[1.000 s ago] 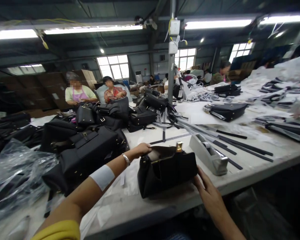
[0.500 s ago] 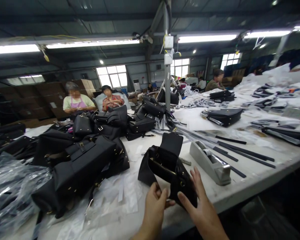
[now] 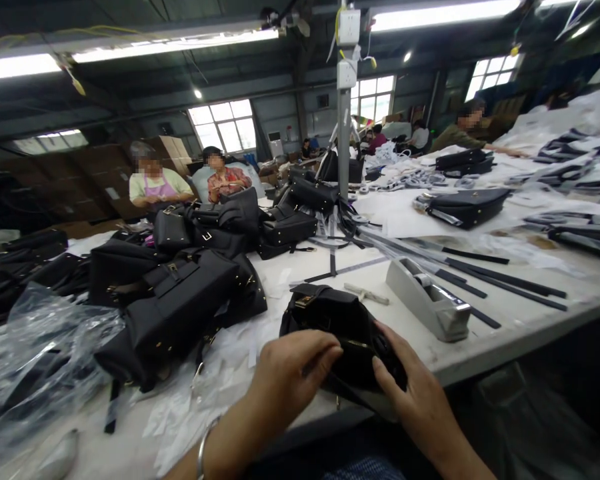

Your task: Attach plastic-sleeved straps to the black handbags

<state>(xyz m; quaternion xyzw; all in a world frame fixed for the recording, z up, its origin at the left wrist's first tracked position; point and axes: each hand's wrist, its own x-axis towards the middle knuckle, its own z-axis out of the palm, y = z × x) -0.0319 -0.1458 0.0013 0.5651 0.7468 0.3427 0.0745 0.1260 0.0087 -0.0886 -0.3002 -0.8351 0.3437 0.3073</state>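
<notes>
A black handbag (image 3: 325,307) with a brass-coloured buckle and a gold zipper sits at the table's near edge, its top facing me. My right hand (image 3: 410,377) grips the bag's right side, thumb on the near face and fingers round the far side. Over the bag's opening, left of the zipper, my left hand (image 3: 300,363) is closed with thumb and fingertips pinched together. Whatever lies in that pinch is too small or hidden to name. Just beyond the bag stands a grey tape dispenser (image 3: 427,300).
Black handbags (image 3: 185,300) are piled on the left beside clear plastic wrap (image 3: 45,360). Dark straps (image 3: 505,277) lie right of the dispenser. A metal post (image 3: 344,133) rises mid-table. Two co-workers (image 3: 160,183) sit across the table; another person (image 3: 460,130) reaches in at back right.
The bag's flap, upright before, now lies folded down. My left hand has risen from the pale piece at the bag's front to above its opening. My right hand still holds the bag's side.
</notes>
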